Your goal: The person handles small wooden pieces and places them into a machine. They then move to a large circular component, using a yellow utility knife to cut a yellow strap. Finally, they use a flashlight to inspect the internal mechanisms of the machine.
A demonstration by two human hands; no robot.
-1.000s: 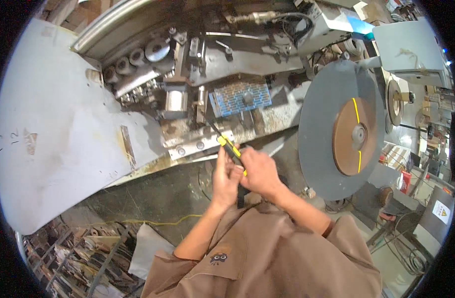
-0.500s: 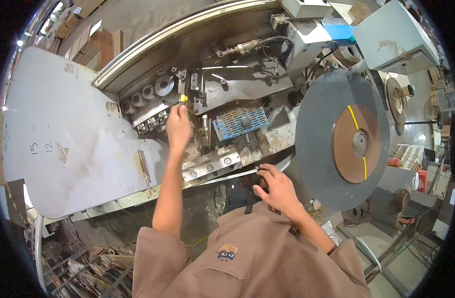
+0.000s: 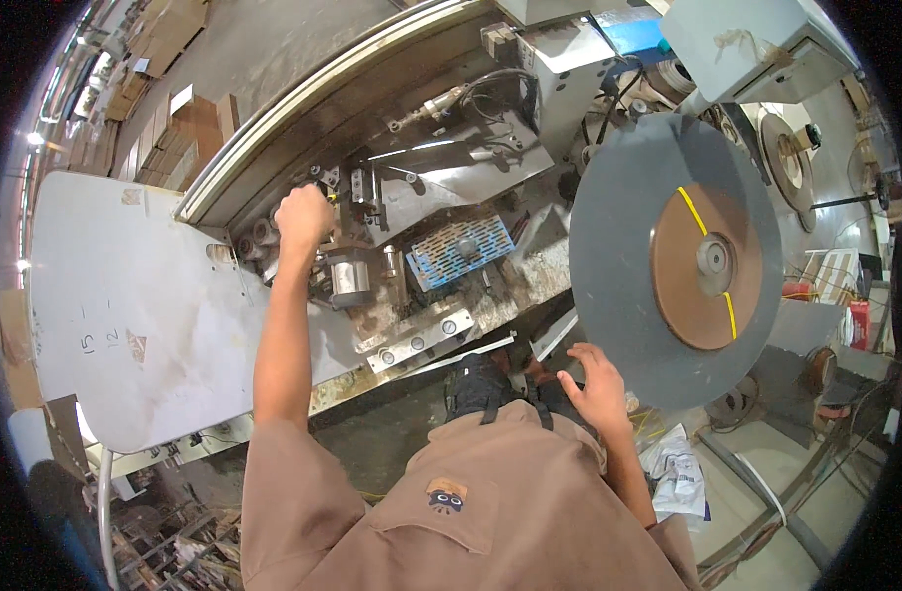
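My left hand (image 3: 305,219) is closed at the back left of the machine, around what looks like a yellow-marked handle (image 3: 333,198); most of it is hidden by my fingers. Just below that hand sits a shiny metal cylinder (image 3: 351,279). Several round metal rollers (image 3: 262,233) are partly covered by my hand and wrist. My right hand (image 3: 596,386) hangs in front of the machine's near edge, fingers apart and holding nothing. A white strip (image 3: 476,352) runs along that edge, away from my right fingers.
A blue slotted plate (image 3: 461,252) lies mid-machine, behind a bar with round gauges (image 3: 418,342). At right stands a large grey disc (image 3: 618,246) carrying a brown roll (image 3: 677,286). A pale panel (image 3: 175,335) spreads leftward. Cardboard boxes (image 3: 190,138) stand beyond.
My left hand has moved left and slightly back with the yellow-marked piece, and the metal cylinder now shows below it. My right hand has come away from the white strip, rightward and nearer me.
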